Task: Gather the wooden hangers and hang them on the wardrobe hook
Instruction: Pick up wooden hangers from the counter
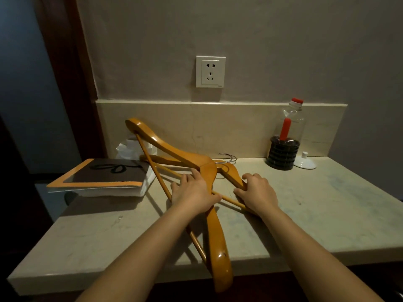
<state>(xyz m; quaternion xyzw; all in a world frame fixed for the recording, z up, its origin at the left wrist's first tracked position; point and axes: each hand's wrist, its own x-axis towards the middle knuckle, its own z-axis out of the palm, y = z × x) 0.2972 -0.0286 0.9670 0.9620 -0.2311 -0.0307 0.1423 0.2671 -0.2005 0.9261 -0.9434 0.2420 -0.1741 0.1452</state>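
Two orange-brown wooden hangers lie crossed on the marble counter (327, 203). The upper hanger (172, 149) runs from the back left over the counter's front edge. My left hand (194, 192) grips it near its neck, fingers curled over the wood. The lower hanger (233, 174) lies flat beneath it; my right hand (257, 190) holds its right arm, fingers curled over the end. Their metal hooks (229, 158) rest by the backsplash.
A stack of books and papers (102, 177) sits at the counter's left, with white crumpled tissue (124, 149) behind. At the back right stand a clear bottle with a red cap (292, 125) in a black holder and a white lid (305, 163). A wall socket (210, 71) is above.
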